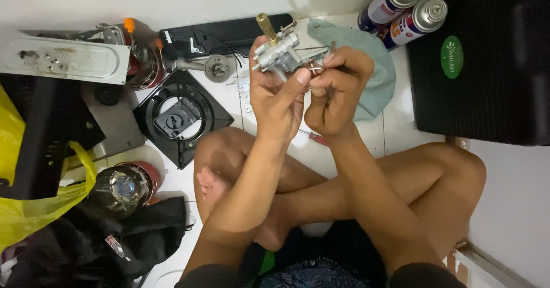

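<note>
Both hands grip a metal valve [279, 52]: left hand [277, 90] underneath, right hand [335, 87] hiding its far end.

The valve body [279, 53] at top centre looks like dull cast metal with a brass-coloured stem. Upper right, two spray cans [408, 10] are glossy metal beside a soft teal cloth [372, 73]. Lower left, the yellow bag [34, 202] is probably thin shiny plastic.

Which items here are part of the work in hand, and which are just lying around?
In hand:
left hand, holding metal valve assembly
right hand, pinching a thin metal part

Lying about:
two spray cans
teal cloth
black burner plate
yellow bag
red-handled screwdriver
</note>
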